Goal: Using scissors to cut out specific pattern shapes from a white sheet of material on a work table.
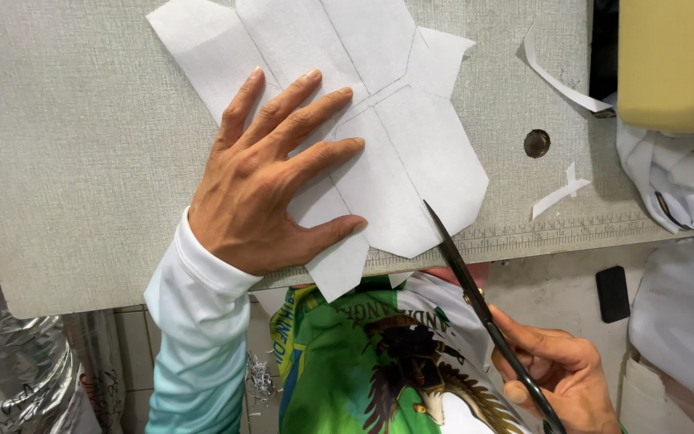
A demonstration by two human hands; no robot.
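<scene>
My left hand [271, 173] lies flat with fingers spread on a white cut-out piece of fabric or paper [411, 161] marked with pencil lines, pressing it to the grey table [82, 161]. The piece overhangs the table's near edge. My right hand [560, 370], at the lower right, grips a pair of black scissors [463, 269]. The closed blades point up and left, with the tip touching the lower right edge of the white piece.
Two white offcut strips [560, 80] [560, 193] lie on the table near a round hole [536, 143]. A yellow block [672, 60] and white cloth [676, 173] sit at the right. A ruler scale runs along the table edge [540, 233]. Silver foil [18, 362] is at lower left.
</scene>
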